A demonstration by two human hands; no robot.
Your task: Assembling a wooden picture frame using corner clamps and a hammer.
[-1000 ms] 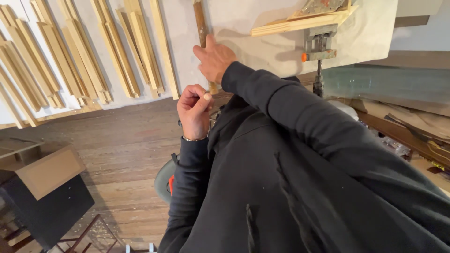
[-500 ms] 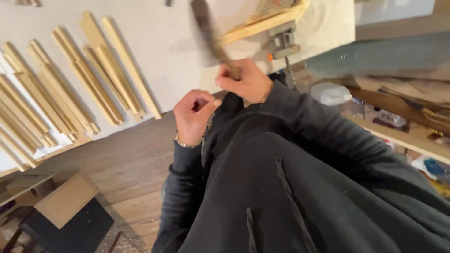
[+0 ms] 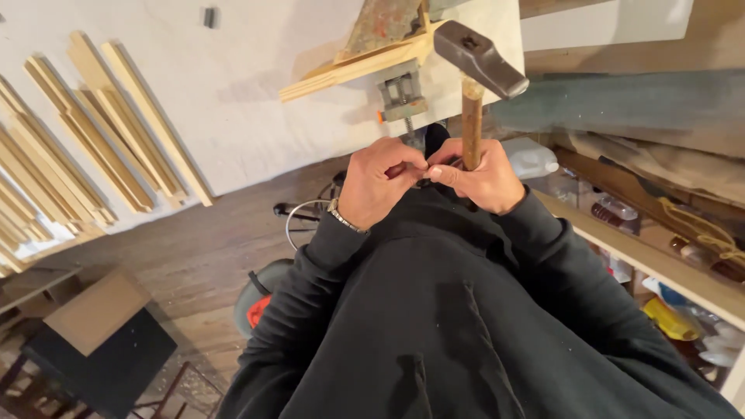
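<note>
My right hand [image 3: 479,180] grips the wooden handle of a hammer [image 3: 475,71], whose dark metal head points up and to the right. My left hand [image 3: 378,182] is curled with its fingertips pressed against the right hand's thumb and forefinger; whether something small sits between them is hidden. Both hands meet close to my chest, above my black sleeves. Beyond them, a wooden frame piece [image 3: 358,62] is held in a metal clamp [image 3: 401,95] at the edge of a pale board.
Several light wooden strips [image 3: 93,151] lean on the white wall at left. A cardboard box [image 3: 97,310] rests on a dark stool at lower left. A shelf [image 3: 660,260] with cluttered items runs along the right. A dark round object with red sits on the wooden floor [image 3: 260,302].
The hammer has swung from tilted left to upright, with its head now in view. My left hand has moved right to touch my right hand. The view has shifted.
</note>
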